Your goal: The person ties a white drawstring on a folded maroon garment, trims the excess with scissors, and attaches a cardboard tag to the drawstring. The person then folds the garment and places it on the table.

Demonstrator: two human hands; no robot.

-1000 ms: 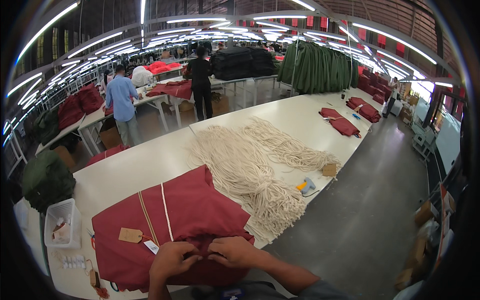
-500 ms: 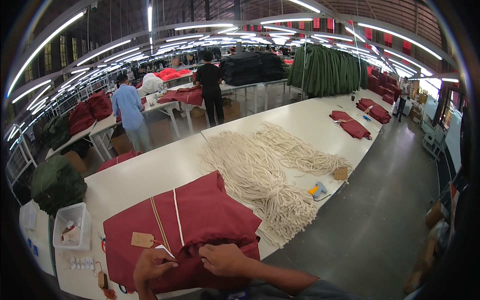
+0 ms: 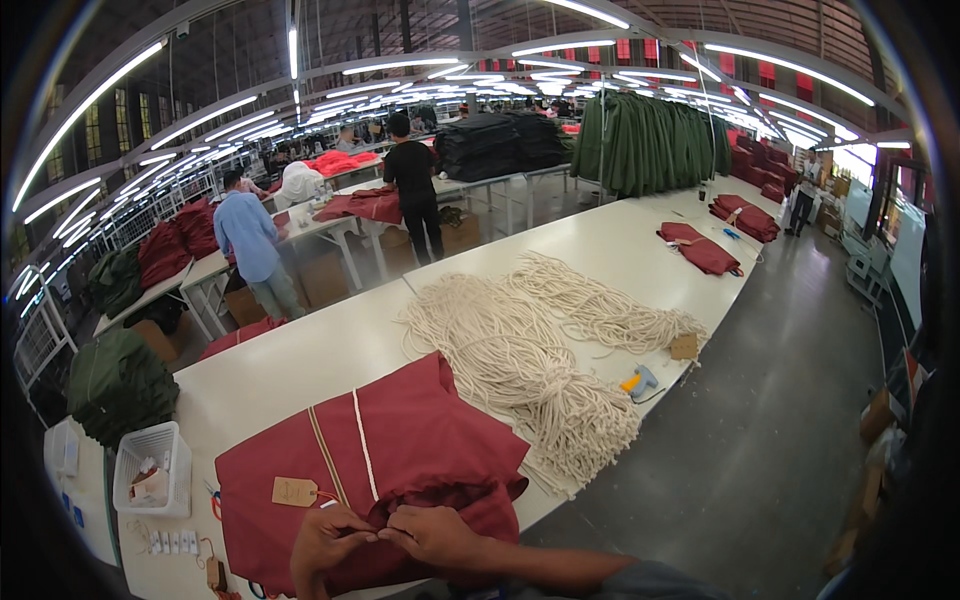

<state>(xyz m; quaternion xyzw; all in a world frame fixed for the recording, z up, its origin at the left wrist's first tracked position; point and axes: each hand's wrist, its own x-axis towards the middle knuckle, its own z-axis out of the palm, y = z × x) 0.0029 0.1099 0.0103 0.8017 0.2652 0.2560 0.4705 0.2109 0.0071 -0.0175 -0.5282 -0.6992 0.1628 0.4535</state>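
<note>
A folded dark red cloth article point(image 3: 410, 440) lies on the near part of the table, with a white cord and tan cords running across it. A brown cardboard tag point(image 3: 294, 491) hangs from a red string on its top. My left hand point(image 3: 328, 543) is closed in a pinch at the gathered near edge of the red cloth. Beside it, my right hand point(image 3: 440, 538) pinches the same edge, its fingertips almost touching the left ones. What lies exactly between the fingertips is too small to make out. A bit of white shows just above my left hand.
Bundles of cream cords point(image 3: 530, 360) lie right of the cloth on the white table point(image 3: 310, 365), near a grey-and-yellow glue gun point(image 3: 638, 381). A white plastic basket point(image 3: 152, 470) and a dark green cloth stack point(image 3: 122, 385) stand left. Two people work at tables beyond.
My hands have come together, fingertips now meeting at the cloth's edge. The white slip by my left hand is now mostly hidden. The view has shifted slightly.
</note>
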